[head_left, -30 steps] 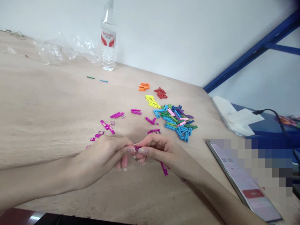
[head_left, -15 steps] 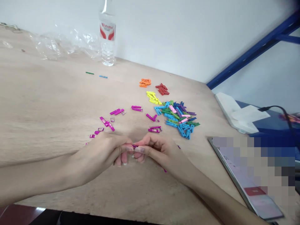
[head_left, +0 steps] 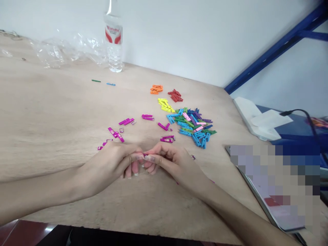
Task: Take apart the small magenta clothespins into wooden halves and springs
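Left hand (head_left: 109, 167) and right hand (head_left: 179, 167) meeting, fingers (head_left: 133, 157) of both pinching a purple piece (head_left: 145, 154), colourful clothespins (head_left: 196, 127) beyond on the tabletop (head_left: 123, 208)

so just the one cam here, it's sitting on the person's head and facing forward and down over the wooden tabletop (head_left: 133, 210), close enough that the left hand (head_left: 115, 160) and right hand (head_left: 175, 162) are landing near mid-frame. It's catching the table's near edge at the bottom and the white wall (head_left: 179, 37) up top, while the frame's cropping the water bottle (head_left: 113, 44)
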A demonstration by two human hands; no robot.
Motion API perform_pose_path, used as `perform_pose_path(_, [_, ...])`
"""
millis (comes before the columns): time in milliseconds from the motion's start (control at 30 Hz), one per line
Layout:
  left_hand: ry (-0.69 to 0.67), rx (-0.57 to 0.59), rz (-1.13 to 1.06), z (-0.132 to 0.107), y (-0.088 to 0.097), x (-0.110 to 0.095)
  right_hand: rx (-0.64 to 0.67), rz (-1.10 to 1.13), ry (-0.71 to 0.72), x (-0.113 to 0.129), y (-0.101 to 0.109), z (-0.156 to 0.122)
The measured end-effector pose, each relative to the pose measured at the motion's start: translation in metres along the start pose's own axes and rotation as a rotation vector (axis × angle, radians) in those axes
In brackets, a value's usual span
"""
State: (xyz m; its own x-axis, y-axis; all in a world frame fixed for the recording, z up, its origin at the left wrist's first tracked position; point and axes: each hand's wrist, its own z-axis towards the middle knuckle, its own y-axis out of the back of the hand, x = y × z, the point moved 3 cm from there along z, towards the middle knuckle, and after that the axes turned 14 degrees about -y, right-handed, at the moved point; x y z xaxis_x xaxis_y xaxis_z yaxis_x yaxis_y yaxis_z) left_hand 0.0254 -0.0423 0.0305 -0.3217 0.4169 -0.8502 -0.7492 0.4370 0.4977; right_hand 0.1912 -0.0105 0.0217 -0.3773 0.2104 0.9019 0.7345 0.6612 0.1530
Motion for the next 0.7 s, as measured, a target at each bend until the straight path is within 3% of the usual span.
perform_pose_path(167, [-0.017, -0.007, -0.015, 0.001, 0.000, 0.003, 0.099, 0.123, -0.018, 0.002, 0.005, 0.002])
perform_pose_path(433, [-0.015, -0.057, 0.080, -0.002, 0.002, 0.006, 0.032, 0.092, 0.001, 0.014, 0.006, -0.004])
perform_pose_path(567, [-0.020, -0.066, 0.159, -0.001, 0.004, 0.003, -0.017, -0.007, 0.002, 0.016, 0.007, -0.006])
perform_pose_path(700, [-0.016, -0.070, 0.207, 0.000, 0.006, 0.002, -0.077, -0.262, 0.064, 0.018, 0.009, -0.008])
